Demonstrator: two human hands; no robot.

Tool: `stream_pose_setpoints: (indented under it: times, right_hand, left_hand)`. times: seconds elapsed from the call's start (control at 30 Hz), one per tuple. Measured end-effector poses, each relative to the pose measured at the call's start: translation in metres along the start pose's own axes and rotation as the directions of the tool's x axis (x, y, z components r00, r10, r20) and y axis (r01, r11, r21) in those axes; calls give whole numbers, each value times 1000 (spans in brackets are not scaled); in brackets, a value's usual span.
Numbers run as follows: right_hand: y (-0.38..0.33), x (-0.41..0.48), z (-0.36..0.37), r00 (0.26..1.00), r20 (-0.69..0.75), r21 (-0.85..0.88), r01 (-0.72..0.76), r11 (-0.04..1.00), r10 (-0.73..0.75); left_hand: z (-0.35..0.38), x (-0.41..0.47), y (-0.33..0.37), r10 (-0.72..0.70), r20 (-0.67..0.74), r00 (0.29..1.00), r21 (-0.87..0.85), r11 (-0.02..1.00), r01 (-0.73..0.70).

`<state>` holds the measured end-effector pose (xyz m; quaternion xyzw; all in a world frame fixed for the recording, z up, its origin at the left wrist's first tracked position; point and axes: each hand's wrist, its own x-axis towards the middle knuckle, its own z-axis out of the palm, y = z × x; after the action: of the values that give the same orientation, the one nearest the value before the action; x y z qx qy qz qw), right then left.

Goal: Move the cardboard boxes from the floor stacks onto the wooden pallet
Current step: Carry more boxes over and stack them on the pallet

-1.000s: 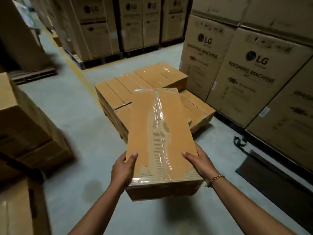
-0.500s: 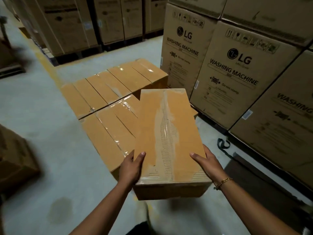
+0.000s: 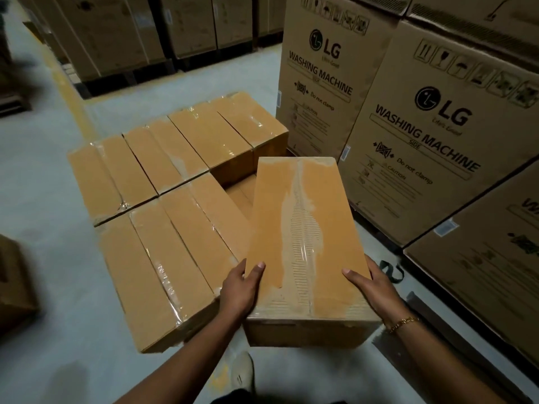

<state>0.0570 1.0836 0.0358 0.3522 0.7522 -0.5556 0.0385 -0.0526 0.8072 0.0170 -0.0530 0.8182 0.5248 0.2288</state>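
One box in hand, one gap left in the top layer.
The left hand [image 3: 239, 290] and right hand [image 3: 376, 287] grip the carried box [image 3: 303, 228] at its near end, thumbs on top, fingers round its sides, above the stack's [image 3: 175, 158] near right corner. The stack shows seven boxes on top, four far and three near, with one gap there; the pallet is hidden. One floor box [image 3: 11, 287] shows left of the stack.
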Motion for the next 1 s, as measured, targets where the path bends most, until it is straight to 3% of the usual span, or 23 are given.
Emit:
stream_pose_setpoints:
  times: [0.27, 0.5, 0.7, 1.0]
  right_hand:
    - [4, 129, -88, 988, 145, -99, 62, 993, -47]
    - [19, 245, -143, 928, 357, -173, 176, 969, -105]
    - [30, 314, -135, 872, 471, -179, 243, 953, -134]
    - [80, 402, -65, 864, 480, -173, 262, 950, -151]
  left_hand:
    - [119, 43, 36, -44, -142, 989, -90, 995, 31]
    - [229, 61, 40, -192, -359, 913, -231, 967, 112]
    - [267, 98, 25, -251, -448, 858, -204, 963, 175]
    - [277, 189, -39, -199, -571, 797, -75, 979, 191]
